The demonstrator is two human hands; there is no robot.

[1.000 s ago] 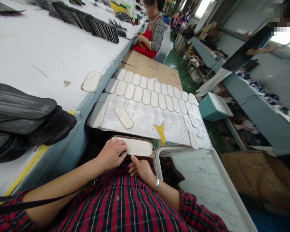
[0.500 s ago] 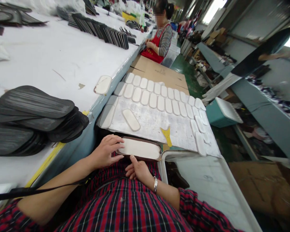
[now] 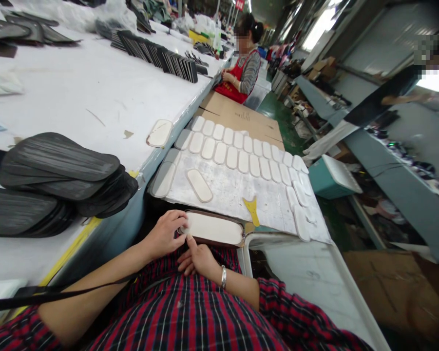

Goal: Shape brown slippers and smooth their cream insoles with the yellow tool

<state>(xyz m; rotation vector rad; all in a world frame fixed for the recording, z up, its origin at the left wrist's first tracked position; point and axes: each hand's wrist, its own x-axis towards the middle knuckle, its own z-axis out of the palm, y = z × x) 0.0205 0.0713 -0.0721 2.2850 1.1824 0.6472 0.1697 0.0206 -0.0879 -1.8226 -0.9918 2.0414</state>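
Note:
A long dark-brown piece with rounded ends [image 3: 204, 241] lies across my lap, with a white oval panel [image 3: 215, 228] on top. My left hand [image 3: 166, 233] is closed over its left end, fingertips on the panel and thumb at the near side. The thumb of my right hand [image 3: 200, 258] stretches to the near edge, close to the left fingertips. Its other fingers are loosely bent below the piece, apart and holding nothing. Just beyond is a pale board [image 3: 226, 187], where a loose white oval [image 3: 199, 185] and a yellow forked tool [image 3: 252, 210] rest.
Rows of white ovals [image 3: 243, 161] cover the board's far and right parts. Dark flat pieces [image 3: 58, 165] are stacked on the white table [image 3: 124, 92] to my left. A white bin [image 3: 299, 263] stands at right. A person in a red apron [image 3: 239, 73] sits farther off.
My right hand has slid left along the near edge, its thumb now close to my left fingertips. The left fingers have drawn in more tightly at the end. The camera view has shifted slightly.

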